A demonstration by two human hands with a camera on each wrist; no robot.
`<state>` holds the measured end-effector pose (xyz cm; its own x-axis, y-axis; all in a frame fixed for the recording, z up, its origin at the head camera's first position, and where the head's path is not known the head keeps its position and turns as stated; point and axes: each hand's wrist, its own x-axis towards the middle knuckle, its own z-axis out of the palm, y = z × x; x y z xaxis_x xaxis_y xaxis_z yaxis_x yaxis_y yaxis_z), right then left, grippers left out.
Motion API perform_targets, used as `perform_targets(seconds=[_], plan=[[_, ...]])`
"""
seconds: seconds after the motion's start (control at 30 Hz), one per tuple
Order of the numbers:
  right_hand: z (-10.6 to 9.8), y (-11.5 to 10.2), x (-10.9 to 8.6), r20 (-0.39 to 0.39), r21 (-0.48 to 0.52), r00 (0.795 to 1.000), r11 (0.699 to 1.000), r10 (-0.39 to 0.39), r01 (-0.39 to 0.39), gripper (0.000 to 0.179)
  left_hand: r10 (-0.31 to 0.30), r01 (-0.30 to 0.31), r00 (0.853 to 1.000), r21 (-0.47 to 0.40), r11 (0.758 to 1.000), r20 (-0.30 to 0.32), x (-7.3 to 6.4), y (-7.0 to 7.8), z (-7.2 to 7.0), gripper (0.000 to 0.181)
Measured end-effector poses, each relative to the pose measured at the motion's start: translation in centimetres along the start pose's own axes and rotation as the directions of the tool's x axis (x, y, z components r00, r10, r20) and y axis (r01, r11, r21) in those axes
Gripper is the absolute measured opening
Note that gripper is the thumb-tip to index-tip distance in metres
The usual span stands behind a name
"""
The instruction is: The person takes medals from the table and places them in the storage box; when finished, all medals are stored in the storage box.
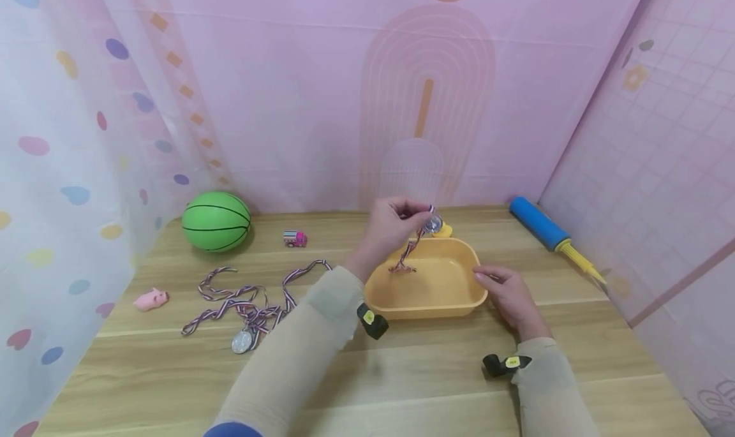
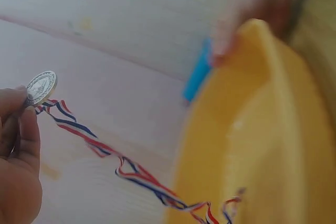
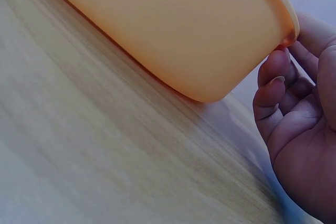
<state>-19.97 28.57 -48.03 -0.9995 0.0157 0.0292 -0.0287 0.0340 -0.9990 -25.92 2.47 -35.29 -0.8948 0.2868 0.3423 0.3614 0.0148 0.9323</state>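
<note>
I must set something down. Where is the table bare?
Bare tabletop lies between the right hand and blue hand pump, and in front of the orange basin between the two sleeves. The left side is crowded with tangled striped ribbons and a silver medal.

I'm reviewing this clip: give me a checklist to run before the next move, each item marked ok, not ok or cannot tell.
1. Left hand pinches the silver medal: ok.
2. Right hand holds the yellow basin by its rim: ok.
3. Lower end of the held ribbon hangs within the basin: ok.
4. Held medal lies inside the basin: not ok, it is up in the fingers.
5. Loose ribbons on the table are untangled: not ok, they lie jumbled.
6. Held ribbon touches the basin's floor: cannot tell.
</note>
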Motion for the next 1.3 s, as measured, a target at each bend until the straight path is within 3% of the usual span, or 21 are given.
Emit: perform_targets(seconds=[0.23,0.53,0.73,0.9,1.17,1.3], plan=[[-0.1,0.3,-0.1,0.001,-0.007,1.000,1.000,-0.009,0.009,0.024,-0.082,0.078,0.996,0.142,0.987,0.024,-1.3,-3.4,2.2,0.006],[0.0,0.2,-0.2,-0.022,-0.090,0.999,0.995,0.033,-0.035,0.040,-0.137,0.126,0.988,0.152,0.980,0.069,-1.5,-5.1,3.8,0.005],[0.1,0.1,-0.5,-0.017,-0.049,0.999,0.998,0.027,-0.028,0.030,-0.214,0.191,0.970,0.187,0.964,0.116,-1.5,-6.3,4.9,0.004],[0.1,0.0,-0.8,-0.007,0.003,1.000,1.000,0.002,-0.002,0.016,-0.232,0.194,0.959,0.224,0.955,0.161,-1.5,-7.4,5.7,0.004],[0.4,-0.3,-1.3,0.003,-0.015,1.000,1.000,0.004,-0.004,0.037,-0.292,0.208,0.925,0.319,0.925,0.242,-2.3,-8.5,6.3,0.004],[0.4,-0.5,-1.3,-0.001,-0.038,1.000,0.999,0.014,-0.014,0.036,-0.316,0.196,0.907,0.383,0.903,0.280,-2.7,-8.6,6.5,0.005]])
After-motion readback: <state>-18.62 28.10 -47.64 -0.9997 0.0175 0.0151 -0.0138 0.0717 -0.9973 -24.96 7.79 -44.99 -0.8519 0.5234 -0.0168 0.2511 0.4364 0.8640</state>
